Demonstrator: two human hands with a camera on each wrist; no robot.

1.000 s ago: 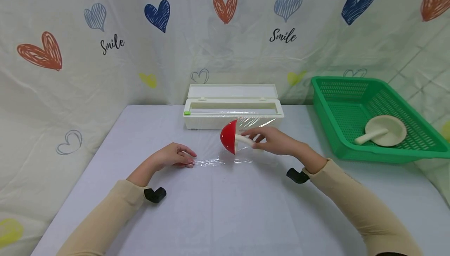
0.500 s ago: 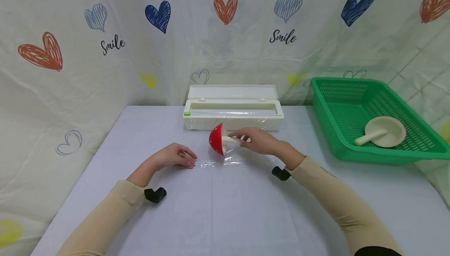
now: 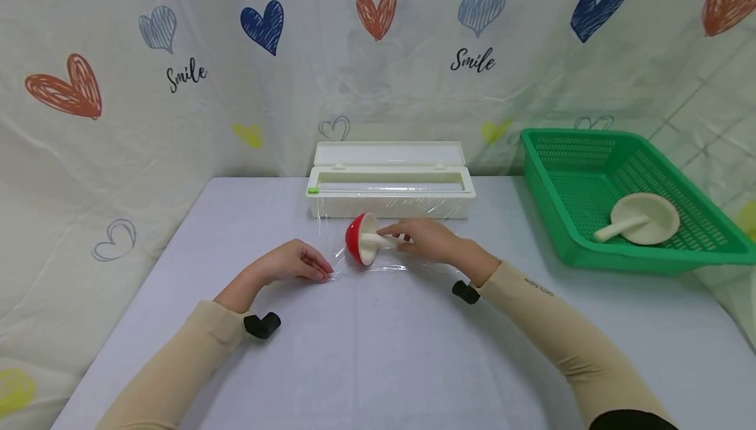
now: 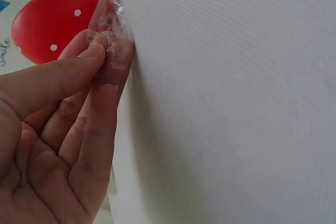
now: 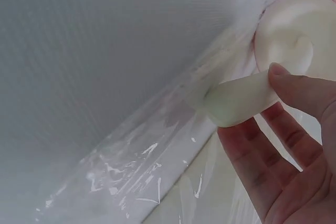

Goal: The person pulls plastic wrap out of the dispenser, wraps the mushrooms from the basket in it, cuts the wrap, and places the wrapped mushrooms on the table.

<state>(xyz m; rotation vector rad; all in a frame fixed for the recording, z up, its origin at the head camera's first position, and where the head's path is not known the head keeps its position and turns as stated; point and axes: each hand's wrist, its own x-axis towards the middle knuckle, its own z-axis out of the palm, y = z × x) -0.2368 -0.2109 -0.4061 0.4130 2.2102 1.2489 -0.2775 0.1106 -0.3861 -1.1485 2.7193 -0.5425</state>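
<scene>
The left hand bends inward near the bench, its grip pinching a crumpled edge of clear film between thumb and fingertips. Opposite, the right hand has its grip closed around the white stem of a red-capped mushroom, tilted sideways above the film, whose outline is hard to trace. Fingers partly hide the stem in the head view.

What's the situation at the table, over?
Left hand pinches plastic film. Right hand holds red mushroom by its stem. Green basket off to the right, no obstruction seen.
</scene>
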